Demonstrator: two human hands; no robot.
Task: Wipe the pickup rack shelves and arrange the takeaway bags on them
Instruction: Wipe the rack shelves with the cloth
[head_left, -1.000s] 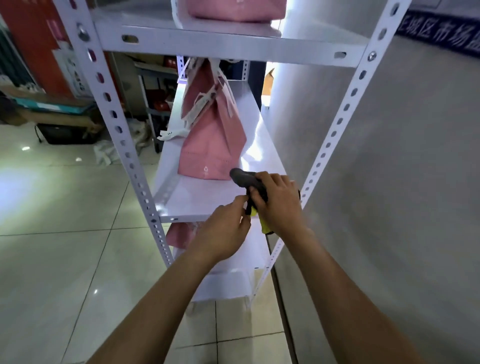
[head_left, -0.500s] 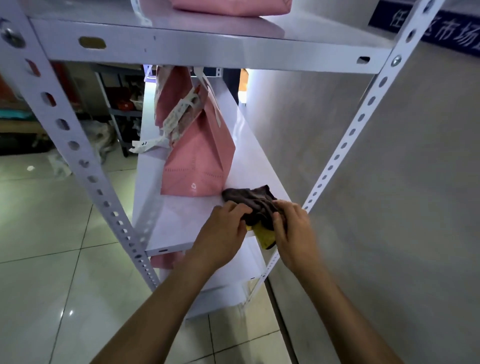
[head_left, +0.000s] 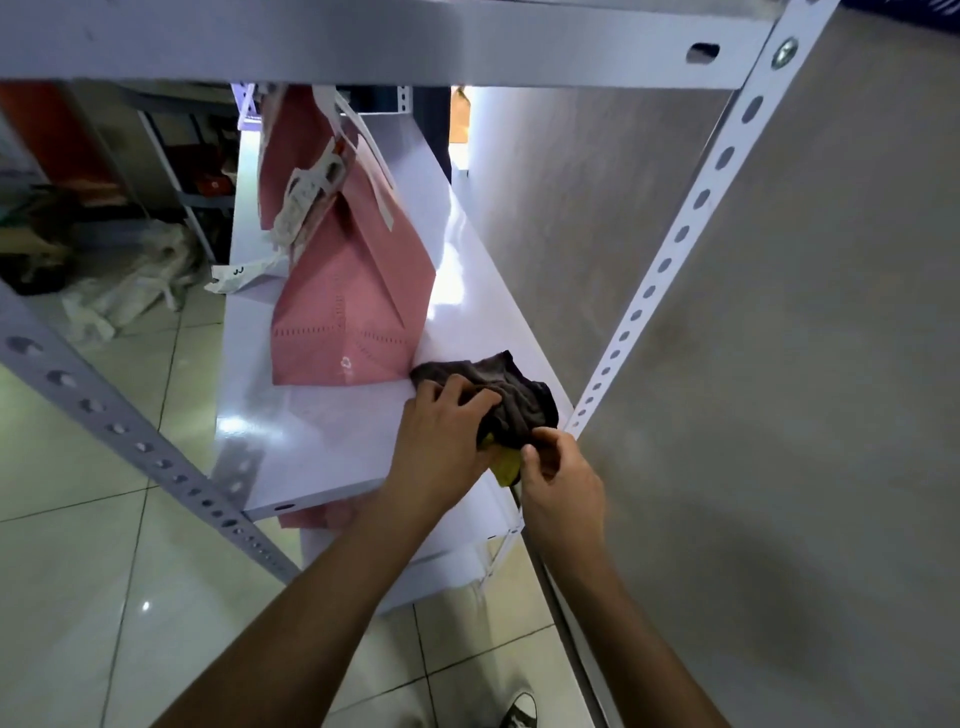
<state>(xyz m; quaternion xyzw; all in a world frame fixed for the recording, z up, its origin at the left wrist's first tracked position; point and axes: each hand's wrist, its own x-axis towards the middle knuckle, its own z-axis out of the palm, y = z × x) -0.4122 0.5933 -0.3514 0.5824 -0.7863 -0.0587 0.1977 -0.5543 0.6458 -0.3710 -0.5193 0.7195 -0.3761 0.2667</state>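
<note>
A dark brown cloth (head_left: 511, 400) with a yellow patch lies bunched at the near right corner of the white middle shelf (head_left: 322, 431). My left hand (head_left: 441, 441) grips its left side, fingers curled into the fabric. My right hand (head_left: 563, 478) pinches its near edge by the yellow part. A pink takeaway bag (head_left: 358, 306) with white handles and a paper receipt stands upright on the same shelf, just behind and left of the cloth. Another pink bag (head_left: 322, 514) shows partly on the shelf below.
The rack's perforated white uprights (head_left: 670, 260) frame the shelf; the top shelf edge (head_left: 363, 47) runs overhead. A grey wall (head_left: 779, 364) stands tight against the right side. Tiled floor, crumpled white bags (head_left: 130, 291) and another rack lie to the left. A shoe (head_left: 519, 712) shows below.
The cloth has gone from held up in both hands to lying on the shelf corner beside the pink bag. The camera has moved closer and lower under the top shelf.
</note>
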